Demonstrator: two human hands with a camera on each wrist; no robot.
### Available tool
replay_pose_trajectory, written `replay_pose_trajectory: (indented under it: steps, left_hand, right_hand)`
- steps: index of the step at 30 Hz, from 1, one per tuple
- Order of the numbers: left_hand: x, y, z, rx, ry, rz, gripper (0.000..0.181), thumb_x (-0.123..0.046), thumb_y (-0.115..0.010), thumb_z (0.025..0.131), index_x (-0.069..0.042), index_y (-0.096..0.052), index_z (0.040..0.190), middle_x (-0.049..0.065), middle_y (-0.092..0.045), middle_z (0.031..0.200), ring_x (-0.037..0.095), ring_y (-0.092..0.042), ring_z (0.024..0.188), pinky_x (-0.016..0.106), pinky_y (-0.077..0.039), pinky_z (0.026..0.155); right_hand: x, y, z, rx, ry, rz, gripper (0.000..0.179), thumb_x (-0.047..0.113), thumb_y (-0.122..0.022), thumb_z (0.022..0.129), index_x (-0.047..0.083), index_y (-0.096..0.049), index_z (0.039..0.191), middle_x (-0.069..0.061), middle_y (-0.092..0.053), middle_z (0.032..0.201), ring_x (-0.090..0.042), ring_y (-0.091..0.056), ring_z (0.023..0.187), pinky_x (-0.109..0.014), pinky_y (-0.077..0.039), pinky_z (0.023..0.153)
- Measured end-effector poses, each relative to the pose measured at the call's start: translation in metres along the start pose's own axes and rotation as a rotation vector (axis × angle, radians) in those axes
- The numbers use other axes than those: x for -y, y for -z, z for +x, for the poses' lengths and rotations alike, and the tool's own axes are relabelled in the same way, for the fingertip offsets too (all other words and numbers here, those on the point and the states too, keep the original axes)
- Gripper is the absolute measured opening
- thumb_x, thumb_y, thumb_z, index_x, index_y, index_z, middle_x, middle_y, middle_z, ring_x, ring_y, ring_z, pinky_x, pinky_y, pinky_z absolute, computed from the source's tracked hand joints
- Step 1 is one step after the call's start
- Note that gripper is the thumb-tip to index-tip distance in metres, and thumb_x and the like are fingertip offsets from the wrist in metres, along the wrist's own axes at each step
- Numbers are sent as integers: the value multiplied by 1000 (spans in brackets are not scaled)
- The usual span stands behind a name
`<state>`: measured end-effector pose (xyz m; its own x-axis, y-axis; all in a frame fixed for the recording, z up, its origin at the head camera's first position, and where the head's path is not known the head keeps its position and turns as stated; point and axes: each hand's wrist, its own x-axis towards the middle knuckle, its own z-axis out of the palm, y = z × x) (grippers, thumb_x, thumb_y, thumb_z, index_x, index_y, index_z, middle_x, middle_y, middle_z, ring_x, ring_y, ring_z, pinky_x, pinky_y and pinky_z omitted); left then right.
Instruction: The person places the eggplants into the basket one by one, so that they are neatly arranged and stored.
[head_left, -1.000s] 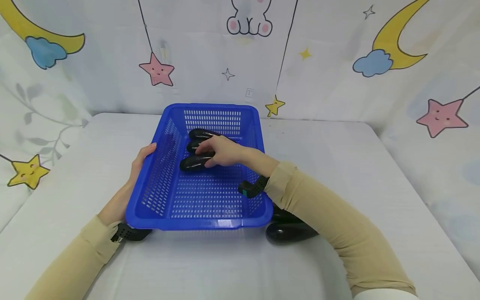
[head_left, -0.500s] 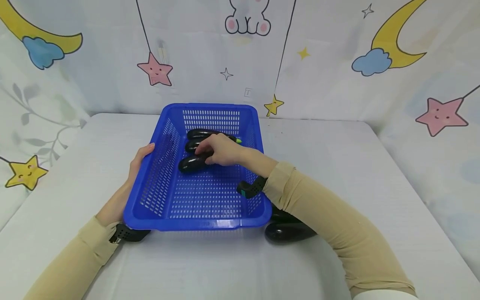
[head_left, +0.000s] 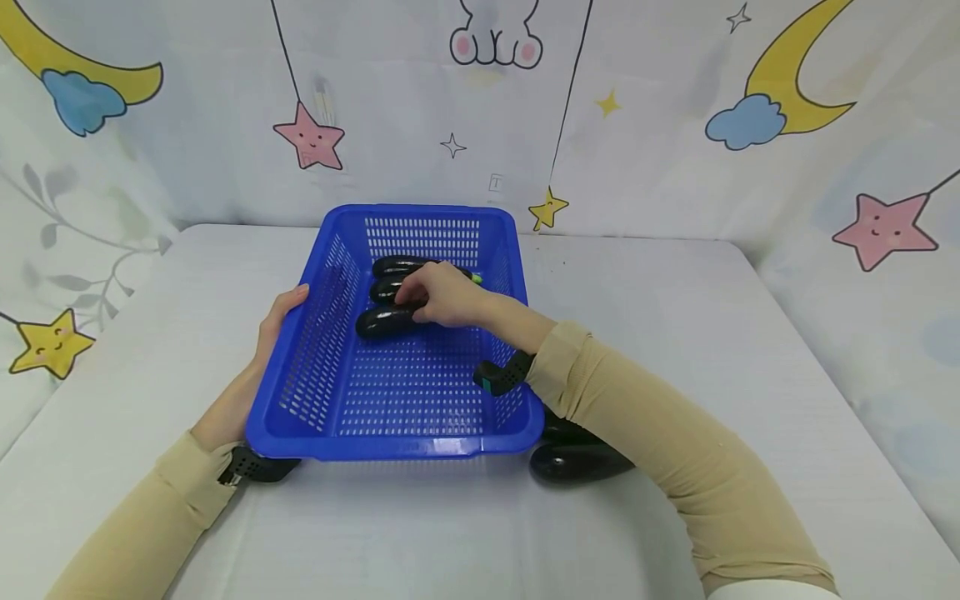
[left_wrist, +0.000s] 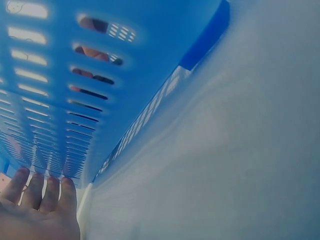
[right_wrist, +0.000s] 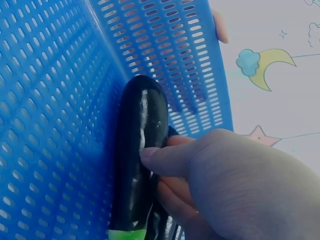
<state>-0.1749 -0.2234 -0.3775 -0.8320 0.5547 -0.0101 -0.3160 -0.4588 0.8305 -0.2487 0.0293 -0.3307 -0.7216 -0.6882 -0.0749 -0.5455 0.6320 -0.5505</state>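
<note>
A blue plastic basket with slotted walls stands on the table, three dark eggplants lying side by side in its far half. My right hand reaches in and grips the nearest eggplant. In the right wrist view the thumb of that hand presses on the glossy eggplant, while the fingers go down its other side. The middle eggplant and the farthest eggplant are partly hidden by the hand. Straight fingers of my left hand rest against the basket's outer left wall.
More eggplants lie on the white table beside the basket's near right corner, partly under my right sleeve. A printed cloth with moons and stars hangs behind the table. Black wrist cameras sit on both wrists.
My right hand and the nearest eggplant have shifted very slightly toward the other eggplants. The farthest eggplant's green stem end has come into view beside the hand. My left hand stays at the basket.
</note>
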Motion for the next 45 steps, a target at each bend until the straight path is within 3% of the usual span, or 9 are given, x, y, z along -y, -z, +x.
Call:
replay_pose_trajectory:
  steps: [3,9,16,26,35,45]
  left_hand:
    - [0,0,0,11,-5,-18,47,-45,-25,104,-19,-30,142,-3,-54,113,10,-54,98,25,-47,84]
    - [0,0,0,-63,16,92,58,-50,-25,103,-19,-15,152,-3,-47,121,10,-49,105,27,-44,90]
    - [0,-1,-1,-96,8,149,59,-51,-24,102,-19,-16,151,-2,-44,123,10,-46,106,28,-42,92]
    - [-1,-2,0,-22,-4,-2,45,-45,-25,104,-18,-32,140,-3,-55,110,10,-54,96,25,-46,83]
    - [-1,-2,1,-45,0,37,52,-47,-27,104,-17,-24,146,-4,-52,113,9,-52,98,25,-45,86]
    - [-1,-2,0,-26,4,42,56,-46,-25,104,-16,-15,150,-3,-49,115,10,-49,99,25,-44,85]
  right_hand:
    - [1,1,-1,-14,-11,3,28,-1,-72,88,6,-72,115,-7,-74,112,-18,-67,105,-29,-50,94]
    - [1,2,-1,-50,-32,-7,25,-2,-73,85,5,-74,109,-8,-74,107,-19,-67,101,-30,-50,92]
    - [-2,2,0,-106,-68,6,22,-5,-72,84,3,-75,105,-10,-74,103,-21,-66,96,-30,-51,88]
    - [-3,2,1,-104,-69,56,23,-5,-74,83,3,-75,104,-9,-74,101,-20,-66,95,-29,-51,87]
    - [-1,3,1,-102,-67,82,23,-4,-76,81,2,-75,103,-10,-74,99,-20,-67,93,-29,-51,85]
    - [0,5,-1,-90,-79,145,24,-2,-79,81,1,-75,104,-10,-74,98,-20,-67,92,-30,-51,86]
